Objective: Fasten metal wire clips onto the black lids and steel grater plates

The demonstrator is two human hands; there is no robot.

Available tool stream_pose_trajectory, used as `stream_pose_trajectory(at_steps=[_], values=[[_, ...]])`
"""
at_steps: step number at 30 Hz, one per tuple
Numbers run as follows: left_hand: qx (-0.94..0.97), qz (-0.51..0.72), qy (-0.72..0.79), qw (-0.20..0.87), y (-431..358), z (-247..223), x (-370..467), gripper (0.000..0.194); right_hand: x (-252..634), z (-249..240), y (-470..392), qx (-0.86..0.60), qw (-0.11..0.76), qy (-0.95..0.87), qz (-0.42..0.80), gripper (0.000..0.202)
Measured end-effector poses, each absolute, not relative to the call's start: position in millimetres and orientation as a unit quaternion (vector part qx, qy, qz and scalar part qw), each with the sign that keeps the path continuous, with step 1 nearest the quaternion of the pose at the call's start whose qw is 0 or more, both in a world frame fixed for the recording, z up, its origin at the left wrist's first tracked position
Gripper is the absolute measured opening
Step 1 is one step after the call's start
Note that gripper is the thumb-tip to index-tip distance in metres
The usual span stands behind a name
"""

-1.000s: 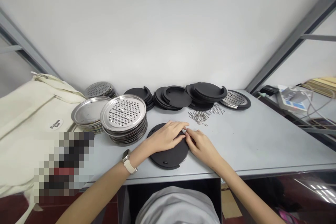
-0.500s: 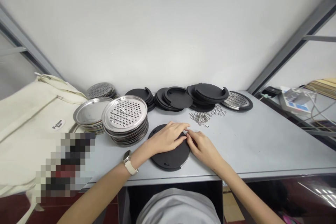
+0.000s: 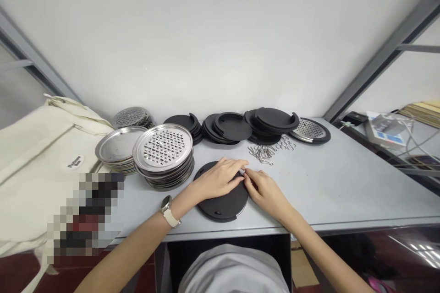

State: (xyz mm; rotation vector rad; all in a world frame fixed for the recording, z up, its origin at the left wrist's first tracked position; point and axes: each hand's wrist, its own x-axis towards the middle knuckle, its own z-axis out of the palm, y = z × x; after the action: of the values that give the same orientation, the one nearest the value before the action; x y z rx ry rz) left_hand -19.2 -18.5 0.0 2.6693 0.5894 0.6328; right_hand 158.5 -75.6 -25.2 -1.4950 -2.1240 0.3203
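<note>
I have the left hand (image 3: 222,177) over the black disc (image 3: 225,205), fingertips close by those of the right hand (image 3: 266,192) at its far-right rim; what they grasp, I can't tell. The disc sits near the tabletop (image 3: 337,183) edge, grater plates (image 3: 163,149) crowding its left, wide room rightward.

Disc (image 3: 223,205) on the table (image 3: 350,183) at near centre, grater stack (image 3: 163,149) to its left, bag (image 3: 34,142) at the left edge, disc stacks (image 3: 237,128) along the far side (before the wall (image 3: 220,32)), hooks (image 3: 261,153) in front of the rightmost stack.
</note>
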Motion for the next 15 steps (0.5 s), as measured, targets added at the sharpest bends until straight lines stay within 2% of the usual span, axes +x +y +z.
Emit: stream_pose_trajectory(at_steps=[15], values=[[0.929,0.228,0.214,0.196,-15.1,-6.1,-19.6,0.043,158.7,-25.7,-75.9,-0.553,0.248,-0.787,0.113,0.023]])
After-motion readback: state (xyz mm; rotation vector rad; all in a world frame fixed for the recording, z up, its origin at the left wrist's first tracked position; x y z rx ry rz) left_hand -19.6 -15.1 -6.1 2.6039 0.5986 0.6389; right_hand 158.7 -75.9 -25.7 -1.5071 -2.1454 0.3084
